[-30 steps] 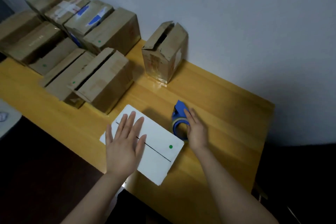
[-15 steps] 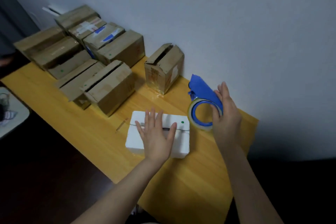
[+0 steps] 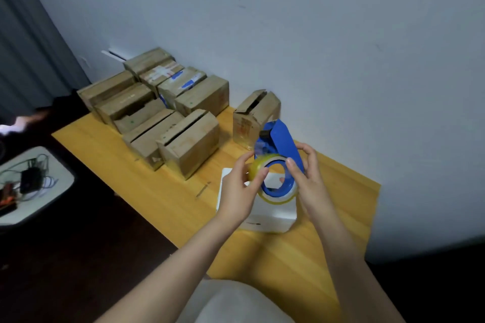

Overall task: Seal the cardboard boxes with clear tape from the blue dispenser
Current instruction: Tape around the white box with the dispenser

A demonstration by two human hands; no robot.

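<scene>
I hold the blue tape dispenser (image 3: 282, 139) with its roll of clear tape (image 3: 273, 198) in the air above a white box (image 3: 270, 220) on the wooden table (image 3: 157, 191). My right hand (image 3: 308, 181) grips the dispenser's right side, fingers curled round the roll. My left hand (image 3: 240, 189) pinches the left edge of the tape roll. The white box is partly hidden behind both hands and the roll. A small brown box (image 3: 256, 118) with raised flaps stands upright just behind the dispenser.
Several brown cardboard boxes (image 3: 162, 110) are stacked in rows at the table's back left, against the wall. A white side table (image 3: 34, 186) with cables stands at the far left. The table's right edge (image 3: 372, 217) is close to my right arm.
My left hand left the white box's top and rose to pinch the tape roll. The dispenser, lifted off the table by my right hand, now hangs over the white box.
</scene>
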